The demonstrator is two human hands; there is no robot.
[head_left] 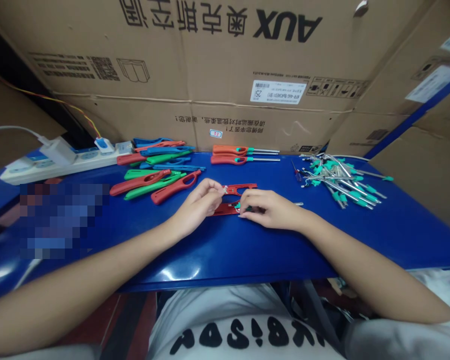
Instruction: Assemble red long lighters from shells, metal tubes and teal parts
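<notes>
On a blue table (397,235), the left hand (199,205) pinches a small white piece (225,189) at the left end of a red half-shell (232,190), while the right hand (270,210) curls its fingers over a second red half-shell (225,209), which lies just nearer and has teal and metal parts about it. Far left, red, green and blue handles (140,183) lie heaped beside a white power strip (84,161). Far middle, an orange lighter (225,149) and a red lighter (223,160) lie side by side; right of them, teal-ended metal rods (347,181) form a pile before upside-down printed cardboard (142,125)
</notes>
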